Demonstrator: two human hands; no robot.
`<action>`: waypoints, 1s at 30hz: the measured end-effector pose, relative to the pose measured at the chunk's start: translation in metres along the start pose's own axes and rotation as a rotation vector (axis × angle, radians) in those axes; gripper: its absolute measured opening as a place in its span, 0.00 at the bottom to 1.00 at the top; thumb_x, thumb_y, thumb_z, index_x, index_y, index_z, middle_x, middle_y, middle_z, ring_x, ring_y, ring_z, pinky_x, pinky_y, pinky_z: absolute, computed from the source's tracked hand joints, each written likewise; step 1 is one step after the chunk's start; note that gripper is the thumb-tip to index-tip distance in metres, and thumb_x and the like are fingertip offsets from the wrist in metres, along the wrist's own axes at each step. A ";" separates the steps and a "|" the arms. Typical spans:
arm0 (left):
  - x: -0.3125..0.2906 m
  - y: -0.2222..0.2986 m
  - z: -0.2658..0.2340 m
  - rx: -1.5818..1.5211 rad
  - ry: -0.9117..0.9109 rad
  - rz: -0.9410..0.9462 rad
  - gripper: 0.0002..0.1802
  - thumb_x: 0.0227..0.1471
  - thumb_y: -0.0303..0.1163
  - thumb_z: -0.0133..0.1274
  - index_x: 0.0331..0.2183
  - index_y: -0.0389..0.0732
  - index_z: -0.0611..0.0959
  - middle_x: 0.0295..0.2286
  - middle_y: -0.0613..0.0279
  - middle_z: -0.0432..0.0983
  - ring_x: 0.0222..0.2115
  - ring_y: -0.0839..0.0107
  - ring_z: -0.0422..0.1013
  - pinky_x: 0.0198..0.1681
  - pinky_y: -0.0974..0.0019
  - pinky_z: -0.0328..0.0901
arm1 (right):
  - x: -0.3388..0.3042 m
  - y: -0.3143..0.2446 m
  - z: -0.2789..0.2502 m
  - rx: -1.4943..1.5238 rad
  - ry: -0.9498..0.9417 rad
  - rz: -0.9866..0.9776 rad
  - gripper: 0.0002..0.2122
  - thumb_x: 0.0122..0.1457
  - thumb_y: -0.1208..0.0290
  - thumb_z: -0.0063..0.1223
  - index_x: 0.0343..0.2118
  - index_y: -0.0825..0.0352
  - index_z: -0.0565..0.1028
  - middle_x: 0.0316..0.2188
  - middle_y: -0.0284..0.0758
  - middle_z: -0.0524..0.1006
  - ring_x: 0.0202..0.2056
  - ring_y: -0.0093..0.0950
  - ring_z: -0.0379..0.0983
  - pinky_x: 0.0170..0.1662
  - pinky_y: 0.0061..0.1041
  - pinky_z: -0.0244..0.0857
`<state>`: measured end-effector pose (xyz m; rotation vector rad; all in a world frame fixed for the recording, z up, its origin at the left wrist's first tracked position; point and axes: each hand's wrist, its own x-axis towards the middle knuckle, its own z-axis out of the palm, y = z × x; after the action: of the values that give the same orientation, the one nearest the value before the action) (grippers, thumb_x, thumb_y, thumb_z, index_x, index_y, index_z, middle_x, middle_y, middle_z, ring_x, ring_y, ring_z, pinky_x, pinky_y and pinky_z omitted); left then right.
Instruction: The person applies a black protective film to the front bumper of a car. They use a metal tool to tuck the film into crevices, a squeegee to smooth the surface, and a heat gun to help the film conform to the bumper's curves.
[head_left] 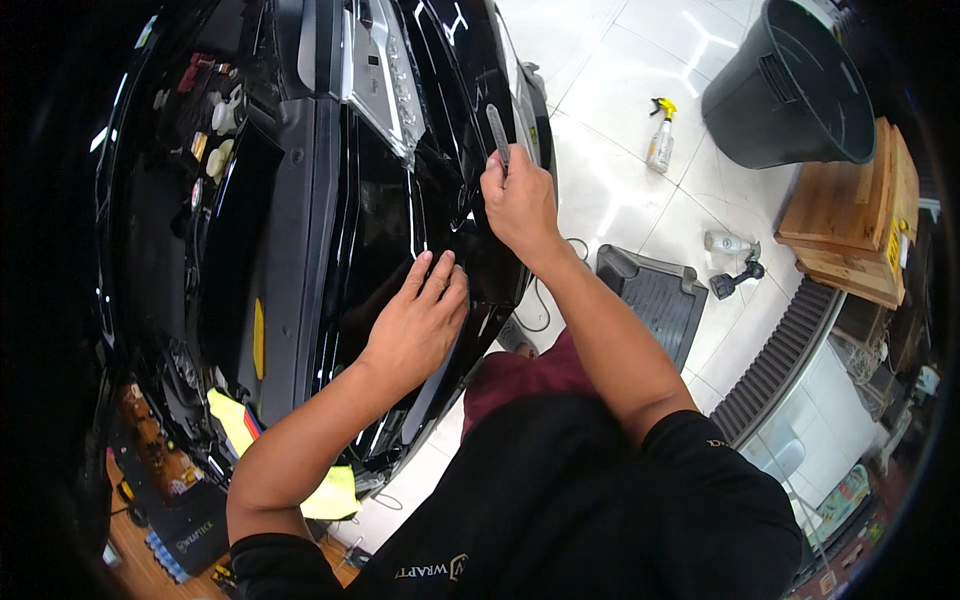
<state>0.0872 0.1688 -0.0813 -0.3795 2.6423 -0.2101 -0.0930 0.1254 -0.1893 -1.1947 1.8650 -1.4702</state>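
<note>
White floor (605,105) and a dark bucket (740,112) lie right; the left hand (418,320) rests loosely open on a black car (378,215); the right hand (522,205) clenches a grey tool (496,130).

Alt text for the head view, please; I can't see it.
A person's left hand rests on the front of a glossy black car while the right hand grips a slim grey tool. To the right, a yellow-topped spray bottle is on white floor tiles.
</note>
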 end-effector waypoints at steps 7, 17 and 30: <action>0.007 0.003 0.001 -0.093 0.010 -0.073 0.25 0.52 0.34 0.48 0.51 0.34 0.78 0.53 0.50 0.69 0.62 0.54 0.57 0.68 0.48 0.47 | 0.016 0.009 0.005 0.028 -0.066 -0.099 0.09 0.62 0.71 0.47 0.30 0.73 0.66 0.23 0.56 0.74 0.29 0.57 0.73 0.33 0.52 0.64; 0.018 0.006 0.015 -0.079 0.070 -0.359 0.35 0.55 0.48 0.54 0.58 0.36 0.73 0.63 0.53 0.58 0.67 0.55 0.48 0.69 0.48 0.39 | -0.003 -0.009 -0.023 0.150 -0.443 -0.012 0.11 0.59 0.69 0.56 0.38 0.72 0.72 0.23 0.40 0.74 0.24 0.33 0.70 0.30 0.34 0.65; 0.022 0.007 0.019 -0.027 0.043 -0.355 0.36 0.55 0.46 0.53 0.60 0.35 0.70 0.63 0.53 0.58 0.67 0.54 0.48 0.69 0.48 0.39 | -0.024 0.000 -0.031 0.125 -0.458 -0.065 0.14 0.52 0.68 0.64 0.37 0.71 0.74 0.24 0.38 0.73 0.25 0.35 0.71 0.30 0.33 0.66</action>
<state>0.0759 0.1671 -0.1084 -0.8623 2.6032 -0.2979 -0.1053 0.1620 -0.1832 -1.4012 1.4194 -1.1968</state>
